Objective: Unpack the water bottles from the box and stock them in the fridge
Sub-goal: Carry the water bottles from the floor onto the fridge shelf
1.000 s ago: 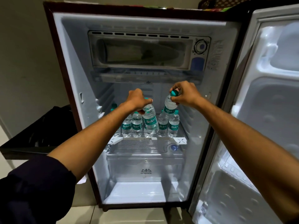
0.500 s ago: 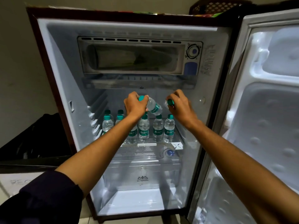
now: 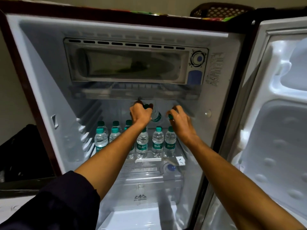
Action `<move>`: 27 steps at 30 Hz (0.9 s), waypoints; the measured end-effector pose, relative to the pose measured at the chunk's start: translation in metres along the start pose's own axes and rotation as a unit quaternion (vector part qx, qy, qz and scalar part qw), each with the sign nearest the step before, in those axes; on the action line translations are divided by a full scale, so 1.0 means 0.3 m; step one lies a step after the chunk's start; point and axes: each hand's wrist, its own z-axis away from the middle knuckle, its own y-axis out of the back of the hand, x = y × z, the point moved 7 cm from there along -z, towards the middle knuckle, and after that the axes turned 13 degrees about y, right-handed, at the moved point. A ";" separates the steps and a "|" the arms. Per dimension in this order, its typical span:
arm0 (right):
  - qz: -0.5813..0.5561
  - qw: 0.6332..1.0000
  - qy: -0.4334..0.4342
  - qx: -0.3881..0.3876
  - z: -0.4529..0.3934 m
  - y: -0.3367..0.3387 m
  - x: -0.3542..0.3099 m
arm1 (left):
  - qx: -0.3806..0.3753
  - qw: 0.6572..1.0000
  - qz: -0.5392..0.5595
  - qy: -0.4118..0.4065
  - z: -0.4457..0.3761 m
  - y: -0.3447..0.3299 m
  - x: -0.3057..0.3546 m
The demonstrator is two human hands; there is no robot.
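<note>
The small fridge [image 3: 41, 67] stands open in front of me. Several clear water bottles with green caps and green labels [image 3: 157, 143] stand in rows on its glass shelf [image 3: 147, 159]. My left hand [image 3: 140, 113] reaches deep inside above the rows and grips a tilted water bottle [image 3: 156, 116] by its neck. My right hand [image 3: 180, 121] is beside it on the right, closed on another bottle; only its green cap [image 3: 170, 116] shows, the body is hidden behind the hand.
The freezer compartment [image 3: 129, 63] sits above the shelf with a thermostat dial [image 3: 198, 58] at its right. A clear crisper drawer [image 3: 141, 188] lies below. The fridge door [image 3: 282, 122] hangs open on the right. A dark bin [image 3: 21, 155] stands left of the fridge.
Both hands have pushed further into the fridge, over the standing rows toward the back. The bottle in my left hand went from upright to tilted. My view has moved closer.
</note>
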 end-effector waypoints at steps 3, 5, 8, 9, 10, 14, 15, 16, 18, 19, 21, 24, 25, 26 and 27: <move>-0.048 0.998 -0.041 -0.007 -0.037 -0.046 0.060 | -0.020 0.999 -0.029 0.031 -0.046 -0.058 -0.022; -0.063 0.995 -0.072 -0.009 -0.062 -0.065 0.112 | -0.041 0.996 -0.050 0.054 -0.078 -0.094 -0.028; -0.035 0.995 -0.073 -0.057 -0.116 -0.103 0.164 | -0.071 0.986 -0.127 0.082 -0.141 -0.148 -0.044; -0.024 0.994 -0.069 -0.083 -0.136 -0.119 0.175 | -0.075 0.983 -0.150 0.080 -0.160 -0.164 -0.049; -0.013 0.991 -0.072 -0.112 -0.162 -0.139 0.192 | -0.082 0.980 -0.160 0.081 -0.177 -0.182 -0.057; -0.013 0.972 -0.118 -0.202 -0.239 -0.229 0.256 | -0.080 0.976 -0.198 0.049 -0.221 -0.230 -0.074; -0.019 0.970 -0.115 -0.213 -0.251 -0.250 0.263 | -0.081 0.975 -0.204 0.040 -0.229 -0.239 -0.076; -0.019 0.969 -0.109 -0.222 -0.260 -0.266 0.270 | -0.086 0.974 -0.208 0.033 -0.235 -0.247 -0.076; -0.022 0.966 -0.105 -0.237 -0.268 -0.295 0.285 | -0.103 0.968 -0.226 0.022 -0.252 -0.271 -0.085; -0.025 0.963 -0.106 -0.246 -0.271 -0.306 0.292 | -0.113 0.964 -0.239 0.015 -0.259 -0.281 -0.089; -0.031 0.959 -0.108 -0.260 -0.281 -0.325 0.307 | -0.128 0.955 -0.266 -0.002 -0.271 -0.303 -0.090; -0.044 0.955 -0.115 -0.269 -0.279 -0.334 0.323 | -0.147 0.943 -0.298 -0.025 -0.280 -0.339 -0.085; -0.045 0.954 -0.116 -0.272 -0.276 -0.336 0.327 | -0.151 0.940 -0.306 -0.029 -0.280 -0.349 -0.086; -0.048 0.953 -0.117 -0.275 -0.273 -0.338 0.330 | -0.155 0.937 -0.312 -0.033 -0.279 -0.358 -0.085; -0.053 0.951 -0.119 -0.279 -0.268 -0.339 0.333 | -0.157 0.934 -0.318 -0.036 -0.277 -0.368 -0.085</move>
